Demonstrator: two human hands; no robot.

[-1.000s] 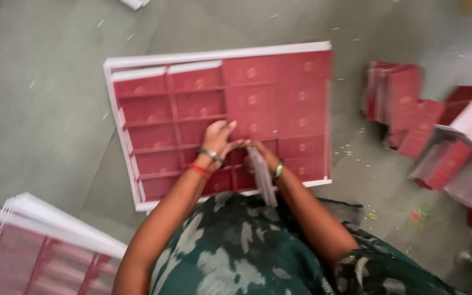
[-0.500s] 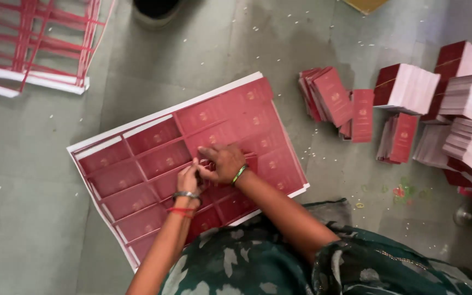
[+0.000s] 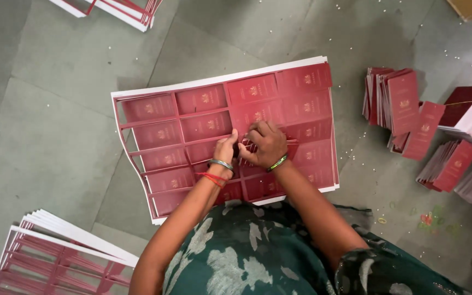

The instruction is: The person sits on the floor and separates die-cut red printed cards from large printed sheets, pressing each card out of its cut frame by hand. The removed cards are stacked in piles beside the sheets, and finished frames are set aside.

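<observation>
**Two hands at work on a die-cut red sheet, seen from above**

At lower left, a stack of emptied frames, white-edged with red lattice strips, is cut off by the picture's border. Between it and the centre, a broad stretch of grey floor lies open. A second pile of frames is seen at the top edge. In the centre, the printed sheet lies flat on the floor, tilted slightly, its near edge just before the person's lap; it is divided into red card panels. The left hand is pressed on the sheet with fingers curled downward, nothing being enclosed. Touching it on the right, the right hand is closed in a pinch on a red panel at mid-sheet. Right of the sheet, a narrow strip of speckled floor is left free. Beyond it, loose stacks of separated red cards are crowded to the right border.
</observation>
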